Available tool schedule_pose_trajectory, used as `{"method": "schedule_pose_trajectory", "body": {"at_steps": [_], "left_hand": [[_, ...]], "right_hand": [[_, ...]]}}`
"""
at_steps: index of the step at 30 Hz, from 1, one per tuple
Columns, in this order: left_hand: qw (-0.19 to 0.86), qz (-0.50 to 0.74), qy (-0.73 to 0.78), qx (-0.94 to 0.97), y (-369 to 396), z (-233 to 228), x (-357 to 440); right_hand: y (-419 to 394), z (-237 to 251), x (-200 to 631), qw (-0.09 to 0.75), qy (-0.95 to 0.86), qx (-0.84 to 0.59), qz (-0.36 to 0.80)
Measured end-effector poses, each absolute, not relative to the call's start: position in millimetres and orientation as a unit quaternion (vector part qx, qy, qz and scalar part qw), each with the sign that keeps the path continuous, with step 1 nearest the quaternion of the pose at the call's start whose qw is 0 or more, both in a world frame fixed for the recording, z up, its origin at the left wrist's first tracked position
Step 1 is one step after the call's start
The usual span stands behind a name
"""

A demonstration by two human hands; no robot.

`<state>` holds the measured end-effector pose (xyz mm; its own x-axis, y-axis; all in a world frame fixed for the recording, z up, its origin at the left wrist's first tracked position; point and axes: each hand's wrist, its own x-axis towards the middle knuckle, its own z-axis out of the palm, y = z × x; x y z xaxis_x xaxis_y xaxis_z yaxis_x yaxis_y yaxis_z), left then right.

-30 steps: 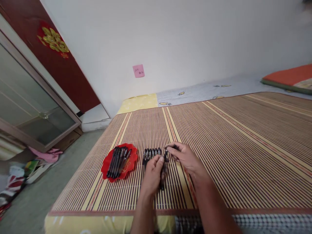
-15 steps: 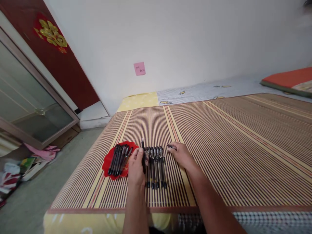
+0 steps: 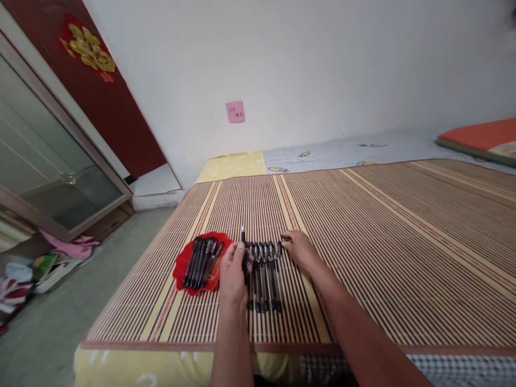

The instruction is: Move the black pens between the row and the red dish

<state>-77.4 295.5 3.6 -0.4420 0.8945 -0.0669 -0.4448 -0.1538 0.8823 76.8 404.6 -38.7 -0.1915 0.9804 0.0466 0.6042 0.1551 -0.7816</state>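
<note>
My left hand [image 3: 233,266] is closed around an uncapped black pen [image 3: 243,235], its pale tip pointing away from me. To its right, several black pen caps [image 3: 260,251] lie side by side in a row on the striped mat. Just below them is a row of uncapped pens [image 3: 266,287] with clear barrels and dark ends, partly hidden by my left hand. At the right end of the cap row, my right hand [image 3: 300,248] pinches a black pen cap [image 3: 279,249] between its fingertips. Several capped pens [image 3: 200,263] rest on a red scalloped plate [image 3: 181,267] left of my left hand.
The striped mat [image 3: 363,258] covers the bed, with yellow and checked sheet showing at its edges. A folded orange quilt [image 3: 481,134] lies at the far right. Behind stands a white wall with a pink note [image 3: 235,112]. Clothes and bags [image 3: 18,285] sit on the floor at left.
My right hand has brought the pen cap to the right end of the cap row, turning it to line up with the others. My left hand still holds the uncapped pen. The view has shifted slightly.
</note>
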Motion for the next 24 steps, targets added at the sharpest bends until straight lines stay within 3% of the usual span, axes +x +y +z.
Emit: {"method": "schedule_pose_trajectory", "body": {"at_steps": [24], "left_hand": [[0.465,0.716,0.455,0.253,295,-1,-79]], "right_hand": [[402,-42,64,0.263,-0.724,-0.558,0.31]]}}
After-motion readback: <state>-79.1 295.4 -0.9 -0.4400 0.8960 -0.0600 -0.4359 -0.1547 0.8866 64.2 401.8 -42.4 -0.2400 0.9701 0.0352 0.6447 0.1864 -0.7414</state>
